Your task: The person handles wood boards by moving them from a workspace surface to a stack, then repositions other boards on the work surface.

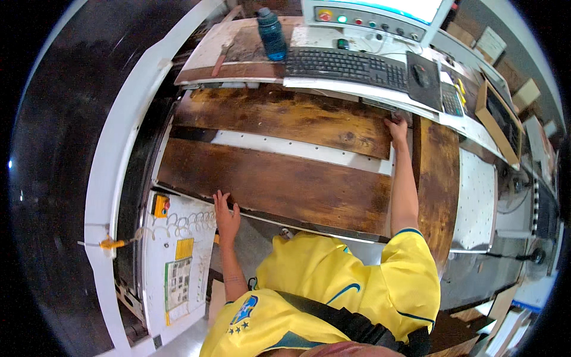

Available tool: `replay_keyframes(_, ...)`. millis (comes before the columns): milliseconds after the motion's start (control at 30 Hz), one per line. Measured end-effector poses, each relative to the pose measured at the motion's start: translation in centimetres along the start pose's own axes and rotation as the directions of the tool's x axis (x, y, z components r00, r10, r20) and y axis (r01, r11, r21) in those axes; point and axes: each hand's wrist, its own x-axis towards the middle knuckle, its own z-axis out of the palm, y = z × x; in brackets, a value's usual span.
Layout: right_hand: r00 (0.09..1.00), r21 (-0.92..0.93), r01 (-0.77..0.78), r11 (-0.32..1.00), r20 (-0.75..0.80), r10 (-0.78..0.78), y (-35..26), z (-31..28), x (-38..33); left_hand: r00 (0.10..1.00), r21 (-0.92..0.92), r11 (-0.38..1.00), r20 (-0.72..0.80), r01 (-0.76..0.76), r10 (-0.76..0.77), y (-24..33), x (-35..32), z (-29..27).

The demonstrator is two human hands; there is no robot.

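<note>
Two long, dark brown stained wooden boards lie side by side across the machine bed. Along the front edge of the near board, my left hand rests with its fingers spread, touching the wood near its left part. My right arm reaches over the right side to the far board. At that board's right end, my right hand has its thumb at the edge and its fingers bent around the end, partly hidden. A third brown board lies crosswise, to the right of my right forearm.
Behind the boards, a white desk holds a keyboard, a mouse, a blue bottle and a control panel. A white panel at left carries a yellow switch box and a coiled hose. A white perforated table stands right.
</note>
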Motion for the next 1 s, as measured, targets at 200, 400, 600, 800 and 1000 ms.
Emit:
replay_keyframes(200, 0.973, 0.279, -0.154, 0.948, 0.209, 0.097, -5.0, 0.7, -10.7, 0.992, 0.125, 0.992, -0.125, 0.018, -0.002, -0.1, -0.1, 0.4)
replay_keyframes(400, 0.994, 0.345, -0.022, 0.938, 0.105, -0.015, -2.0, -3.5, -24.7, 0.937, -0.548, 0.764, 0.124, 0.339, -0.327, 6.4, 4.5, 2.2)
replay_keyframes(600, 0.978, 0.356, 0.199, 0.913, -0.139, -0.159, -0.8, -0.7, -33.2, 0.833, -0.666, 0.517, 0.323, 0.538, -0.449, 5.4, 6.8, 4.8)
replay_keyframes(800, 0.985, 0.086, 0.171, 0.981, -0.043, -0.168, -1.1, -7.6, -32.2, 0.922, -0.824, 0.421, 0.374, 0.380, -0.100, 7.5, 0.5, 2.9)
replay_keyframes(1000, 0.980, -0.071, 0.191, 0.979, 0.068, -0.187, -1.6, -12.5, -29.6, 0.875, -0.776, 0.472, 0.484, 0.419, 0.018, 5.9, -6.8, 3.5)
